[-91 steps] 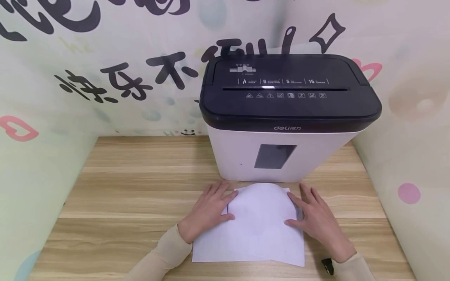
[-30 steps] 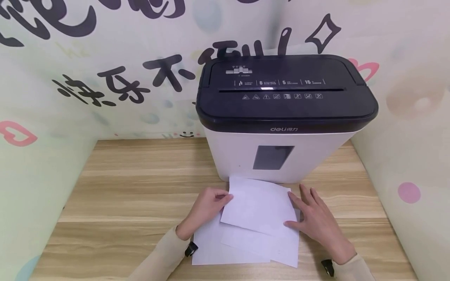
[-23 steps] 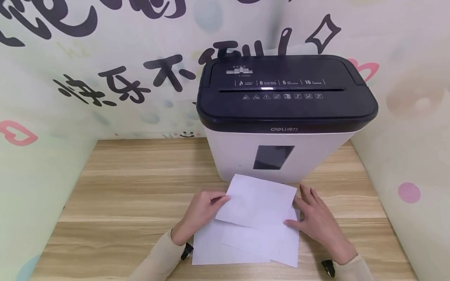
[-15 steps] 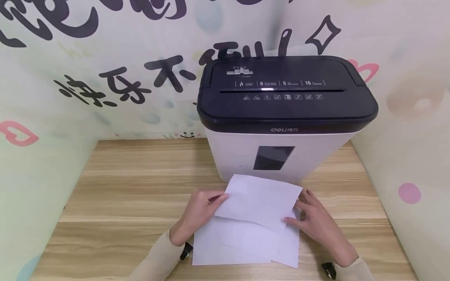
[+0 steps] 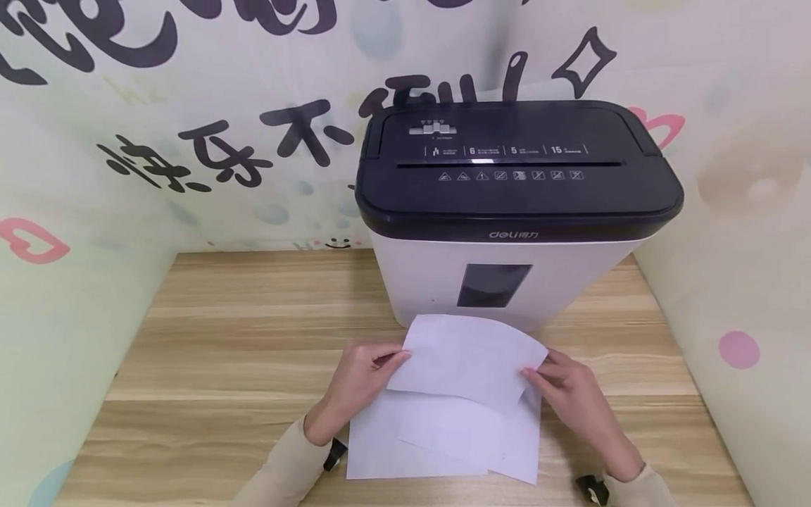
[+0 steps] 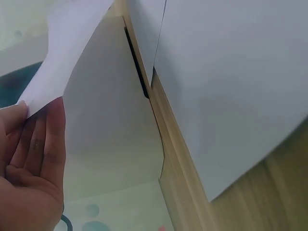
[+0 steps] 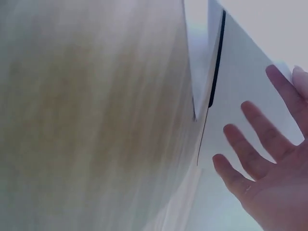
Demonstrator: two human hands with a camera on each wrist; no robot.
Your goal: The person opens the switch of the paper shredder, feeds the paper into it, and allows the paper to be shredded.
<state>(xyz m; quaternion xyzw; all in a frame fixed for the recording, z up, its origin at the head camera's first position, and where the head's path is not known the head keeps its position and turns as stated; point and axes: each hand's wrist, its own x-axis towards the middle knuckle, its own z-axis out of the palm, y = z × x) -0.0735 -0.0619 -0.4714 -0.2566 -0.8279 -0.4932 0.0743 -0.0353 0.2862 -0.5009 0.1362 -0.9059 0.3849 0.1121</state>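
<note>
A white sheet of paper (image 5: 465, 359) is lifted off the table in the head view, bowed along its far edge. My left hand (image 5: 357, 384) pinches its left edge between thumb and fingers, as the left wrist view also shows for the hand (image 6: 33, 163) and the sheet (image 6: 72, 48). At the right edge, thumb and forefinger of my right hand (image 5: 579, 401) hold the paper. The other fingers of that hand (image 7: 269, 168) are spread in the right wrist view. Below the lifted sheet, more white paper (image 5: 386, 443) lies overlapping on the table.
Right behind the paper stands a white paper shredder (image 5: 418, 274) with a dark lid (image 5: 519, 193) and a long feed slot (image 5: 510, 165). The wooden table (image 5: 253, 317) is bounded by patterned walls (image 5: 82, 176) at the back and both sides.
My left hand went from lying flat by the paper to pinching and raising the top sheet. My right hand has since risen from the table and taken the sheet's right edge.
</note>
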